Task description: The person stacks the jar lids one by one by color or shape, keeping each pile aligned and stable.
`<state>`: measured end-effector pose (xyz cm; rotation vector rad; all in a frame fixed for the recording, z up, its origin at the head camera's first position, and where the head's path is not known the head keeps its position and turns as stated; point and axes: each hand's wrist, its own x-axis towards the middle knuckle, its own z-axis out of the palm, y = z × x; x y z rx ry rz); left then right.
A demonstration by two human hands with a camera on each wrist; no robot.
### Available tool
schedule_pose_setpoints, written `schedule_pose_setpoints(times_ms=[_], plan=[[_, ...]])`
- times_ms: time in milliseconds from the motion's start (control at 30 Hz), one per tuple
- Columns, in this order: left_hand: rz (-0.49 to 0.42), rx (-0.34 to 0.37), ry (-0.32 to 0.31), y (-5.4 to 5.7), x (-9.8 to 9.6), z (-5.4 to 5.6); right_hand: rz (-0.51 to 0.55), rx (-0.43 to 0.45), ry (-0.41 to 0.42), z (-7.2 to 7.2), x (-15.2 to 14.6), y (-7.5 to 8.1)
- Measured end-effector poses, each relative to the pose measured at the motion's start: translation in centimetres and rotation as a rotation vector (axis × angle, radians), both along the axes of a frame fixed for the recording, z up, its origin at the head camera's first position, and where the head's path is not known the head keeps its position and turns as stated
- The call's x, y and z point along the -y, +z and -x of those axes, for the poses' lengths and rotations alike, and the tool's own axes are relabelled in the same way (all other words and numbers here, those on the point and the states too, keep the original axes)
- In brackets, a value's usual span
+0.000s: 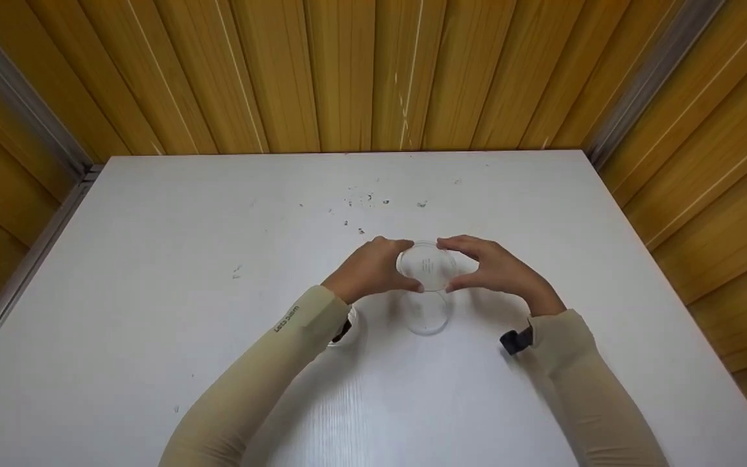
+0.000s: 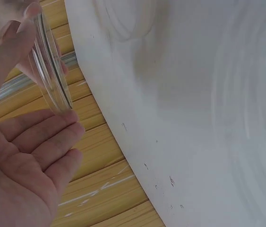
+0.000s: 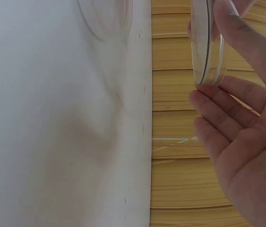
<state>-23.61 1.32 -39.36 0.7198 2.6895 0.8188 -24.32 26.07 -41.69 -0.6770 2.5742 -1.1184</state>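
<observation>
Between my hands, raised off the white table, is a clear round petri dish (image 1: pixel 428 267) with small print at its centre. My left hand (image 1: pixel 373 267) pinches its left edge between thumb and fingertips, the other fingers stretched out. My right hand (image 1: pixel 500 269) grips the opposite edge in the same way. Seen edge-on in the right wrist view, the dish (image 3: pixel 208 47) has a dark line round its rim. A second clear dish (image 1: pixel 426 319) lies on the table, partly overlapped by the held one in the head view.
Another clear round dish (image 1: pixel 354 319) sits under my left wrist, mostly hidden by the sleeve. Small dark marks (image 1: pixel 360 231) dot the white table (image 1: pixel 153 259) toward its far side. Yellow wood-patterned walls (image 1: pixel 347 78) stand behind and beside the table.
</observation>
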Motion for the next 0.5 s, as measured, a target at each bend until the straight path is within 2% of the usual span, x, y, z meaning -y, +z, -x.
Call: schedule_pose_setpoints(times_ms=[200, 500], plan=[[-0.017, -0.051, -0.041, -0.8, 0.3, -1.3, -0.031, -0.045, 0.050, -1.2, 0.0, -0.5], [0.020, -0.040, -0.033, -2.0, 0.4, -2.7, -0.044, -0.031, 0.095, -2.6, 0.4, -1.2]])
